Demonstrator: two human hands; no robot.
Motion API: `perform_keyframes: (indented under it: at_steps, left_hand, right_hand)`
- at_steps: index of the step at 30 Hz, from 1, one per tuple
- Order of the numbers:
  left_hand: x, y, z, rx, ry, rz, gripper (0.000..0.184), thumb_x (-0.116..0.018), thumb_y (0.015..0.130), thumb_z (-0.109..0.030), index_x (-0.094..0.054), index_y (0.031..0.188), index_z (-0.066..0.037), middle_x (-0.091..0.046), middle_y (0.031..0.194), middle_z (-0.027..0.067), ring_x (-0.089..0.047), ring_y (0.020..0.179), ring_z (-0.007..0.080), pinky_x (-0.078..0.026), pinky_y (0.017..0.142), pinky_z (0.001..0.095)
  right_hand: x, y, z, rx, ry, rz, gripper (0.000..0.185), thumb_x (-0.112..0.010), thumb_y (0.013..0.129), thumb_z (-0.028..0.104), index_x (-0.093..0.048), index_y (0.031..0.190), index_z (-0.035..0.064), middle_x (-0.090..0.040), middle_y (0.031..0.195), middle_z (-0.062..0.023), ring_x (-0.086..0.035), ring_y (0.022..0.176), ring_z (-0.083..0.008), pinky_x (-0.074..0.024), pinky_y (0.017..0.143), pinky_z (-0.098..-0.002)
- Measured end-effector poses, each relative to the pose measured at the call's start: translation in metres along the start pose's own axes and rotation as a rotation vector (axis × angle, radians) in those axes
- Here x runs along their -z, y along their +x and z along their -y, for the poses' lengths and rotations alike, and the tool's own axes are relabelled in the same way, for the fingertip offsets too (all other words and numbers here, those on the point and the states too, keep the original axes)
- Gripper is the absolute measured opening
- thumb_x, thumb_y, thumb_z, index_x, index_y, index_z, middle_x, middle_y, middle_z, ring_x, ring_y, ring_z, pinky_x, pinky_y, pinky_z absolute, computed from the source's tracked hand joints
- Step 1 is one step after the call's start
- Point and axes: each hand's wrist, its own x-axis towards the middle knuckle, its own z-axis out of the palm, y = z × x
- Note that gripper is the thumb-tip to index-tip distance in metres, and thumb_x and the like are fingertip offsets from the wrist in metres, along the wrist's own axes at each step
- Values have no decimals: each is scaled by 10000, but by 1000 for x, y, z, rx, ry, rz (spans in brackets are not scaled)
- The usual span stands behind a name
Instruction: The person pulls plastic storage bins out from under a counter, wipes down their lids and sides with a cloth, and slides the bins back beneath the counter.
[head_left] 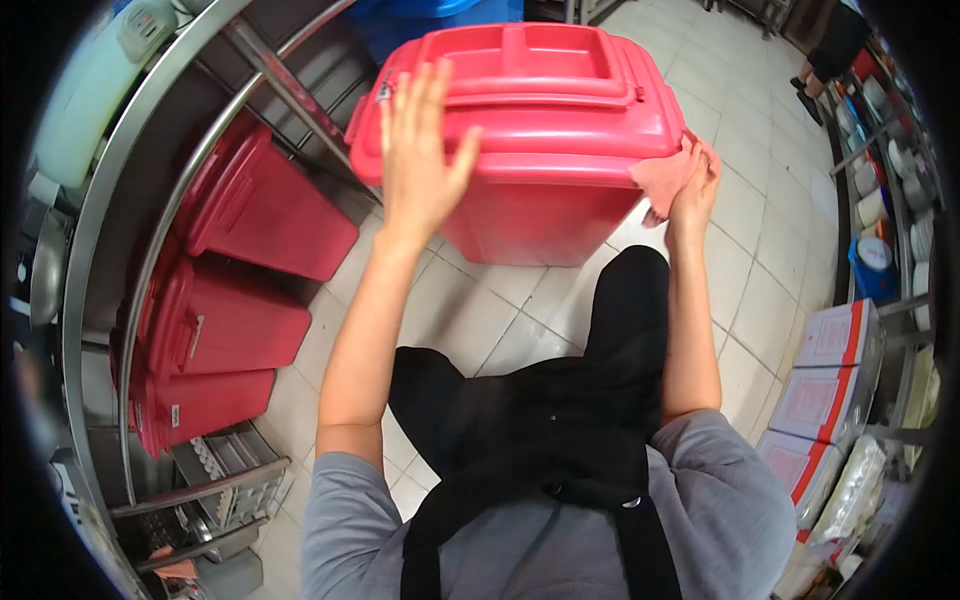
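Observation:
In front of me stands a large red plastic bin point(530, 222), its red lid point(570, 130) on top. My left hand point(420, 165) is at the lid's left part, palm down with fingers spread and nothing in it; whether it touches the lid I cannot tell. At the lid's right front corner, my right hand point(692, 195) grips a pink cloth point(660, 180). Part of that cloth lies against the lid edge and a darker end hangs below it. The bin's far side is hidden.
Several red bins point(270, 210) stand at left beneath a steel rack point(165, 230). A blue container point(430, 22) is behind the lid. At right are shelves of dishes and stacked boxes point(815, 400). A person's legs point(828, 60) show far right on the tiled floor point(755, 190).

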Motion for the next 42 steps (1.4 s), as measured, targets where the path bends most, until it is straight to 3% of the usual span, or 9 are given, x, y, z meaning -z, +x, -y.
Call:
perform_keyframes:
  at_steps: [3,7,11,22,28,36,38,40,42]
  left_hand:
    - [-14,-8,-20,-105,25,235,744,-695,816,-516,-438,1465,-258,-300,1571,110,-214,1468,354,-137,1168,585]
    - [-4,-3,-3,-221,70,450,929,-702,659,-678,-434,1466,-302,-256,1592,88,-189,1475,353,-117,1171,599]
    - [3,7,42,-74,-54,365,591,-529,932,-527,-433,1468,-295,-233,1603,86,-194,1476,348,-110,1175,578]
    - [-21,-24,50,112,-19,278,651,-533,912,-576,-364,1498,-347,-150,1629,58,-169,1480,345,-59,1168,599]
    - [-21,-25,51,113,-71,255,640,-528,912,-575,-383,1490,-343,-170,1626,45,-207,1466,334,-40,1170,591]
    - [-18,-23,52,114,-54,326,678,-543,907,-565,-343,1512,-331,-155,1632,39,-198,1470,337,-55,1167,589]
    - [-24,-25,52,120,-2,265,677,-561,912,-531,-336,1516,-324,-156,1631,50,-193,1473,335,-56,1165,585]
    - [-29,-28,54,137,-28,231,680,-580,916,-492,-330,1521,-309,-160,1630,57,-177,1479,334,-49,1165,580]
    - [-26,-28,49,156,-35,233,680,-583,926,-455,-318,1529,-286,-161,1631,59,-154,1485,336,-41,1165,577]
  right_hand:
    - [9,-43,28,-233,341,2,272,-440,1031,209,-617,1106,17,-595,1233,-105,-558,1123,-192,-418,996,-322]
    - [41,-74,41,764,-382,307,280,-432,1018,217,-584,1153,24,-665,1017,-127,-635,992,-253,-492,902,-390]
    - [-8,-112,27,1520,-454,402,510,-755,798,332,-607,1259,172,-596,1278,-38,-627,977,-217,-499,752,-342]
    - [-60,-218,-223,1427,-1462,1447,220,-556,830,272,-646,919,92,-576,1168,-93,-496,998,-239,-455,629,-388]
    - [-183,-189,-112,1660,-821,1096,203,-597,805,214,-676,946,92,-595,1097,-103,-524,972,-238,-475,737,-390]
    - [-122,-248,-199,970,-1010,1150,318,-545,849,207,-688,1080,41,-582,1132,-87,-494,1170,-251,-455,873,-462]
    - [-44,-235,-161,250,-943,1359,287,-548,856,203,-690,1071,77,-614,1077,-86,-549,1092,-285,-465,856,-493]
    - [16,-242,-238,-41,-522,1039,234,-533,910,184,-669,1079,98,-653,1005,-92,-611,974,-282,-500,840,-454]
    - [26,-177,-101,-1044,-287,610,245,-468,986,182,-621,1142,69,-678,964,-90,-643,924,-233,-527,823,-357]
